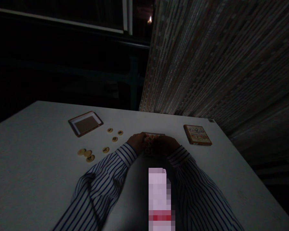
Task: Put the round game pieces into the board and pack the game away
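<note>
White table (231, 179), dimly lit: my left hand (137, 143) and right hand (169, 144) curl at rowed discs (147, 140), loose discs (105, 149) left; finger opening and hold I cannot tell.

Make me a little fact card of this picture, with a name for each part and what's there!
Left hand: at the left side of a cluster of round pieces
Right hand: over the cluster's right side, fingers hard to see
Cluster: set close together, some marks reddish
Loose discs: seven, tan, left of the hands; three bunched together
Shallow tray: far left, open side up
Flat box: right of the hands, printed top
Table: white
Curtain: hanging strands, behind, right
Light: dim
</note>
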`<state>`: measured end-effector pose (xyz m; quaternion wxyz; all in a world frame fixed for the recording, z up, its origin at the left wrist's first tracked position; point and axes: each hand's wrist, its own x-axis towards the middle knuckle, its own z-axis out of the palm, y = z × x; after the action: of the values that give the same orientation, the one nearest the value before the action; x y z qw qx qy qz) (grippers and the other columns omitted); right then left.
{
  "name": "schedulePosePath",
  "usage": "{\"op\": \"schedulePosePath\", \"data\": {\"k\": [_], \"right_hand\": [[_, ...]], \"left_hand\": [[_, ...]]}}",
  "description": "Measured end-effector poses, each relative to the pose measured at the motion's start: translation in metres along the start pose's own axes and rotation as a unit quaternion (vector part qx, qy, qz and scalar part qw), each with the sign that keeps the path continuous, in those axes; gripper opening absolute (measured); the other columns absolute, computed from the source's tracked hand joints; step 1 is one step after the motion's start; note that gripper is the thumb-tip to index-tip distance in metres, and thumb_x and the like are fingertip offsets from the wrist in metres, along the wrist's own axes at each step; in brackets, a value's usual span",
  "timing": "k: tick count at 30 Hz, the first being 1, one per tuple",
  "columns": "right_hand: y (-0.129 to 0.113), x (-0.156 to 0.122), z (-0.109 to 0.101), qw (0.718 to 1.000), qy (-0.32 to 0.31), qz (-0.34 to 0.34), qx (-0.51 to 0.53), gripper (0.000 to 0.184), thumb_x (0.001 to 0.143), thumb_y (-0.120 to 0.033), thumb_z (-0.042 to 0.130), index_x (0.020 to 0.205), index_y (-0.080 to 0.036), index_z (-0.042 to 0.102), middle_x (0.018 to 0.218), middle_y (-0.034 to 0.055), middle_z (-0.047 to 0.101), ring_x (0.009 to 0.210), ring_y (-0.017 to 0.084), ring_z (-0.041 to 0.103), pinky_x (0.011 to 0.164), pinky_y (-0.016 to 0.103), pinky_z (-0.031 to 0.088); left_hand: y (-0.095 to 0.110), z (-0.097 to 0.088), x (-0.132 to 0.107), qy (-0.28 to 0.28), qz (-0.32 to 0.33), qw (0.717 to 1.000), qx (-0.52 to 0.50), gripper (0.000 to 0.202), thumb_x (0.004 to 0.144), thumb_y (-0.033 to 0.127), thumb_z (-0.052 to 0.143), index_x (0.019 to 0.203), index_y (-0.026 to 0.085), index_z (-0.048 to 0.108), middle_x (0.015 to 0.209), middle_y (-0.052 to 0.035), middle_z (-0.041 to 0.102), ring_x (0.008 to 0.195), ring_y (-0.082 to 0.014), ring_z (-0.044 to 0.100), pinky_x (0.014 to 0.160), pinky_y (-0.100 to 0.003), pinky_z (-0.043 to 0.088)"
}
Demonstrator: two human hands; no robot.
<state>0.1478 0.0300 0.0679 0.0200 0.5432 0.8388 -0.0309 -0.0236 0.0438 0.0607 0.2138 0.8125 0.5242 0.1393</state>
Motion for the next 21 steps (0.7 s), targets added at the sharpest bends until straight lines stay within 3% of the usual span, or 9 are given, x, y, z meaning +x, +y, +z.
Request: {"op": "schedulePosePath", "data": {"k": [10, 21], "right_hand": [[-0.005, -0.006, -0.01, 1.0, -0.002, -0.016, -0.017, 0.024, 0.081, -0.03, 0.046, 0.086, -0.019, 0.066, 0.087, 0.0111, 0.065, 0.075, 0.023, 0.061, 0.057, 0.029, 0.042], [-0.008, -0.007, -0.015, 1.0, -0.012, -0.025, -0.012, 0.025, 0.081, -0.031, 0.046, 0.09, -0.019, 0.066, 0.087, 0.0113, 0.065, 0.073, 0.022, 0.061, 0.057, 0.029, 0.042]], "left_hand": [[-0.003, 0.004, 0.001, 0.007, 0.021, 1.0, 0.013, 0.031, 0.08, 0.031, 0.043, 0.105, 0.017, 0.056, 0.09, -0.0095, 0.065, 0.082, -0.0204, 0.06, 0.071, -0.031, 0.045], [-0.001, 0.001, 0.003, -0.038, 0.011, 0.999, 0.023, 0.027, 0.075, 0.027, 0.048, 0.096, 0.022, 0.065, 0.092, -0.0076, 0.067, 0.085, -0.0216, 0.06, 0.075, -0.032, 0.044]]}}
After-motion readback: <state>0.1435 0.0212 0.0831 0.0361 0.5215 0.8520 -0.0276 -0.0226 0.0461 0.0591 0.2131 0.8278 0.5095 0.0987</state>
